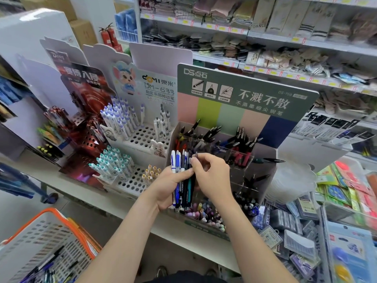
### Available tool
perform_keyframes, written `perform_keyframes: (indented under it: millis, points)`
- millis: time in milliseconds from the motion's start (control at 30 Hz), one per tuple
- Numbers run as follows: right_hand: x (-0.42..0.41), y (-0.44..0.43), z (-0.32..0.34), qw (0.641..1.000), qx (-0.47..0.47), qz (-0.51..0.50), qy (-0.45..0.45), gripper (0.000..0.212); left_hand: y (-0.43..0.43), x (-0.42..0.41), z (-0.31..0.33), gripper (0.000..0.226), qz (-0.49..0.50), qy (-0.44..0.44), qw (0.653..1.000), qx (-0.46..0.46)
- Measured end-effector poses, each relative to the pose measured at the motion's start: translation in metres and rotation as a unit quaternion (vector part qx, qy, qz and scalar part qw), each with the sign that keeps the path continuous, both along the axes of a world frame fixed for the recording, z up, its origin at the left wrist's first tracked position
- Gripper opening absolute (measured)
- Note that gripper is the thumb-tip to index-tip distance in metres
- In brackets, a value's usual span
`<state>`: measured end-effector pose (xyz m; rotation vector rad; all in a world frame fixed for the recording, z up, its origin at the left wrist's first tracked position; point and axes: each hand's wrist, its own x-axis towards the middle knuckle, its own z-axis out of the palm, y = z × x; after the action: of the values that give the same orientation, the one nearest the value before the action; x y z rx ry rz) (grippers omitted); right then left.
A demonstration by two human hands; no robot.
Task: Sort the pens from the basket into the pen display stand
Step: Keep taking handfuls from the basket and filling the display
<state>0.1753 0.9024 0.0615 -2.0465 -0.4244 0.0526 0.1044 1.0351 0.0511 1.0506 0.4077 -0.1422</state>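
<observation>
Standing beside one orange basket (pixel 61 217) with loose pens inside, the person grips a bundle of about six pens (pixel 182 193) in the left hand (pixel 163 188), while the right hand (pixel 210 176) pinches one dark pen (pixel 196 155) before the green display stand (pixel 244 103).

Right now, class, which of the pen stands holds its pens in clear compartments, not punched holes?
The green-headed stand on the right: its dark pens lean loose in clear boxes. The red stand and white stand seat pens in holes.

"DM-633" on white pen stand (pixel 159 88)
</observation>
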Motion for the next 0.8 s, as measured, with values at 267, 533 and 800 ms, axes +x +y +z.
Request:
perform_keyframes:
  millis: [267,533,800]
  points:
    - [0.004,-0.024,0.013,0.945,0.226,-0.189,-0.144,0.02,-0.014,0.01,0.0,0.015,-0.01,0.008,0.998,-0.062]
    - [0.013,-0.052,-0.029,0.972,0.001,-0.123,-0.2,0.017,-0.024,0.017,-0.006,0.033,-0.017,0.03,0.998,-0.05]
    - [0.009,-0.042,-0.033,0.934,-0.203,-0.095,-0.277,0.034,-0.028,0.019,-0.007,0.034,0.007,0.039,0.998,-0.047]
